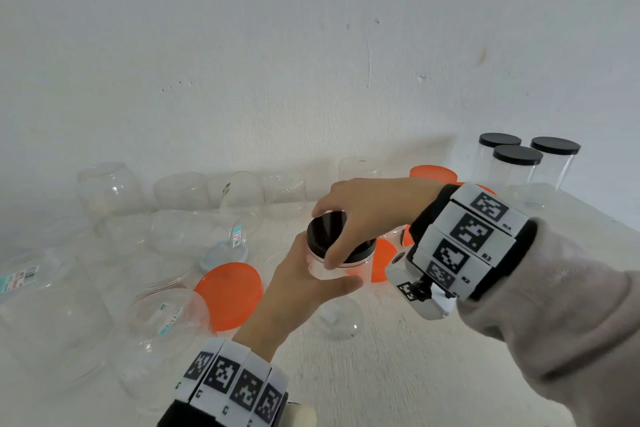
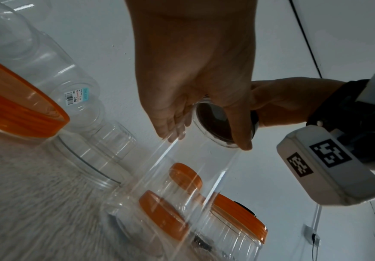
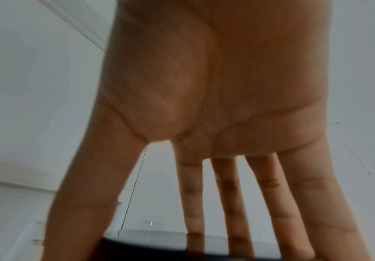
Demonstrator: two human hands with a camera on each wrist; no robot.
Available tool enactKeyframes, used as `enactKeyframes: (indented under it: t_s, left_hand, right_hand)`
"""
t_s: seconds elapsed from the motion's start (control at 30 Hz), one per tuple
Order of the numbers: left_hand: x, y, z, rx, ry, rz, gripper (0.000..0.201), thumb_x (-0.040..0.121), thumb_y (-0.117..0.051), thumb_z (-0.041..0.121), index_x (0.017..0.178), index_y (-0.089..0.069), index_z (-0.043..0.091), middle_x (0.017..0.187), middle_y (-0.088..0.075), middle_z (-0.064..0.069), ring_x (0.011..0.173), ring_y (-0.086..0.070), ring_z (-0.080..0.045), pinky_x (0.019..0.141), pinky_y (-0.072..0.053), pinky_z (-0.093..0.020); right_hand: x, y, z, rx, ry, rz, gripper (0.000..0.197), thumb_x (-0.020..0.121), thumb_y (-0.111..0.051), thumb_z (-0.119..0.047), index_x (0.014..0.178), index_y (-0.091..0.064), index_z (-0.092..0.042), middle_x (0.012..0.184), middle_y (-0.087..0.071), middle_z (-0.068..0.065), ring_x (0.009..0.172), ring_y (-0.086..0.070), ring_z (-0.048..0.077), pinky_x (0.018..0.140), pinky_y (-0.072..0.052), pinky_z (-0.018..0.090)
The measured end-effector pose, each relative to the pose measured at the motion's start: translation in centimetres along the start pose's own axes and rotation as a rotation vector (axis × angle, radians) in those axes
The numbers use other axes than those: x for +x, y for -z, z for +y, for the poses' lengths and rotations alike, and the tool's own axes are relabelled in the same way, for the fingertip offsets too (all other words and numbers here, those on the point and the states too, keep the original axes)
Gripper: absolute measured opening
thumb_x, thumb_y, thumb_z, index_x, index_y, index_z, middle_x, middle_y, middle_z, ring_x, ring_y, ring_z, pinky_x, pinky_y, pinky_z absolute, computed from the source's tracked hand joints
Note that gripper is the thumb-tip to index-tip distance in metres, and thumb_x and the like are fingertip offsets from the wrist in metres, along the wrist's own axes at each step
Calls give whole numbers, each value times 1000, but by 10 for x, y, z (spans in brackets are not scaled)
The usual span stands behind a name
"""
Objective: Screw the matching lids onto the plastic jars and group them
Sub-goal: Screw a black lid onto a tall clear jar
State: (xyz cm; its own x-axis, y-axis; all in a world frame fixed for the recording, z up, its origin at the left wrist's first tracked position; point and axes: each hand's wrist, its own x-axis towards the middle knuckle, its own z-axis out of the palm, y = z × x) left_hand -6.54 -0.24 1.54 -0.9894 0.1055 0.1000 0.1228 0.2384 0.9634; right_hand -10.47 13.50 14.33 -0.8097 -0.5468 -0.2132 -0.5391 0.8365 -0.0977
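My left hand (image 1: 311, 282) grips a clear plastic jar (image 1: 332, 269) just under its neck and holds it above the table. My right hand (image 1: 349, 218) comes from the right and grips the black lid (image 1: 327, 227) on that jar's mouth, thumb in front, fingers behind. In the left wrist view the jar (image 2: 190, 169) runs down from my left hand (image 2: 195, 74), with the black lid (image 2: 215, 123) seen through its wall. The right wrist view shows my right hand's fingers (image 3: 233, 203) spread down over the black lid (image 3: 159, 247).
Three clear jars with black lids (image 1: 517, 156) stand grouped at the back right. Orange lids (image 1: 230, 291) and orange-lidded jars (image 1: 433, 175) sit near my hands. Several open clear jars (image 1: 110, 191) crowd the left and back of the pale table (image 1: 398, 374), against a white wall.
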Motion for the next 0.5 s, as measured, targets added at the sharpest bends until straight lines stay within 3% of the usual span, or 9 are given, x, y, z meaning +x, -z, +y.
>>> enactKeyframes:
  t_s: [0.1, 0.17, 0.2, 0.27, 0.33, 0.4, 0.5]
  left_hand:
    - [0, 0, 0, -4, 1, -1, 81, 67, -88, 26, 133, -42, 36, 125, -56, 21, 115, -50, 4, 84, -39, -14]
    - [-1, 1, 1, 4, -3, -10, 80, 67, -87, 26, 133, -41, 36, 124, -54, 23, 110, -48, 10, 80, -37, -9]
    - [-1, 1, 2, 10, -1, -14, 80, 67, -87, 26, 133, -41, 36, 124, -54, 23, 109, -48, 11, 80, -37, -9]
    - [0, 2, 4, 25, 4, -18, 81, 67, -87, 26, 133, -41, 34, 124, -56, 20, 113, -51, 5, 83, -40, -13]
    - [0, 2, 4, 39, 6, -17, 81, 66, -87, 27, 133, -42, 32, 122, -58, 19, 111, -53, 3, 81, -42, -13]
    - [0, 2, 4, 43, 6, -12, 82, 65, -87, 27, 133, -42, 33, 120, -58, 19, 109, -53, 6, 77, -42, -10]
    - [0, 1, 4, 35, 5, -14, 84, 66, -87, 28, 135, -41, 34, 124, -57, 20, 114, -52, 2, 82, -42, -13]
  right_hand:
    - [1, -5, -2, -3, -54, 37, 71, 68, -68, -73, 118, -55, -26, 107, -53, -8, 92, -58, 15, 76, -56, 34]
    - [2, -5, -1, -10, -77, 37, 74, 68, -65, -77, 119, -54, -25, 105, -52, -9, 84, -57, 11, 65, -49, 28]
    - [2, -4, -1, -11, -80, 19, 77, 68, -64, -77, 125, -52, -26, 109, -51, -11, 87, -55, 11, 68, -46, 27]
    - [0, 1, 1, 17, -52, -59, 81, 71, -69, -69, 139, -41, -36, 120, -42, -16, 106, -48, 12, 85, -44, 31]
    - [-2, 6, 3, 40, 0, -113, 79, 73, -76, -57, 141, -37, -44, 127, -39, -17, 119, -42, 13, 97, -42, 36]
    - [-2, 7, 4, 44, 25, -86, 75, 71, -78, -54, 136, -43, -45, 131, -41, -18, 123, -42, 12, 101, -42, 38]
    - [1, 3, 5, 54, 13, -19, 73, 67, -77, -60, 131, -49, -41, 122, -44, -20, 114, -47, 10, 97, -46, 37]
